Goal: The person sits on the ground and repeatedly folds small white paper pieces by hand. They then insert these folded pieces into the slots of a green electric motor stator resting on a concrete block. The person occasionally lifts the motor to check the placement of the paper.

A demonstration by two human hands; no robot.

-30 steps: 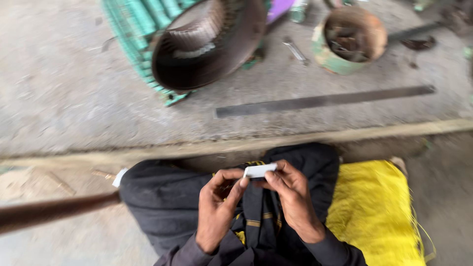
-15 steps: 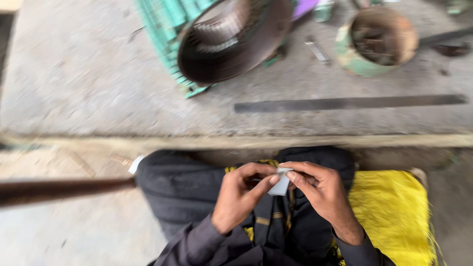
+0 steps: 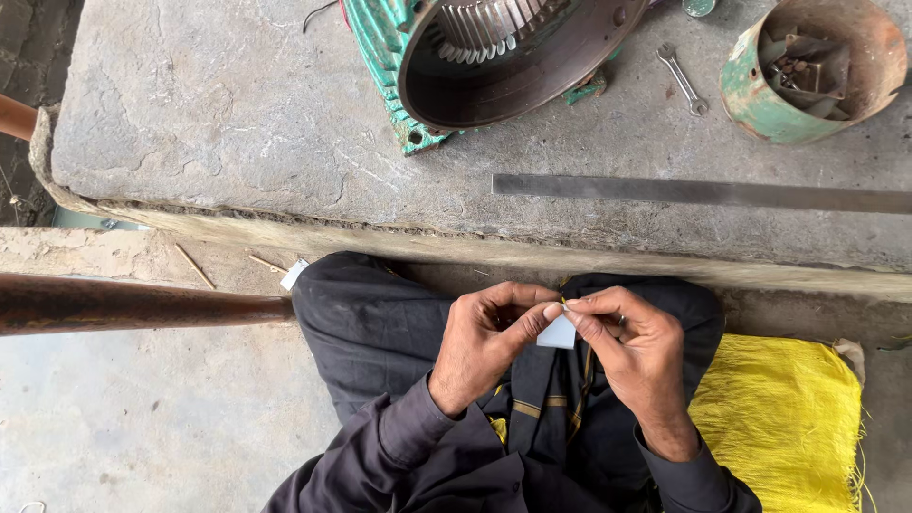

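1. Rust-brown pipe (image 3: 142, 302) runs in from the left edge of the frame, ending at the person's dark knee (image 3: 366, 313).
2. Left hand (image 3: 484, 347) is curled, thumb and forefinger pinching the left edge of a small white slip (image 3: 558, 332).
3. White slip sits between both sets of fingertips, held over the lap, below the slab's (image 3: 237, 123) near edge.
4. Right hand (image 3: 636, 356) pinches the slip's right edge; other fingers half-folded.
5. Risk, as I judge it: the slip is thin and gripped only at its edges, so uneven pulling could tear it, or a loosened pinch could drop it into the lap folds.
6. Yellow mat (image 3: 784, 418) lies right.
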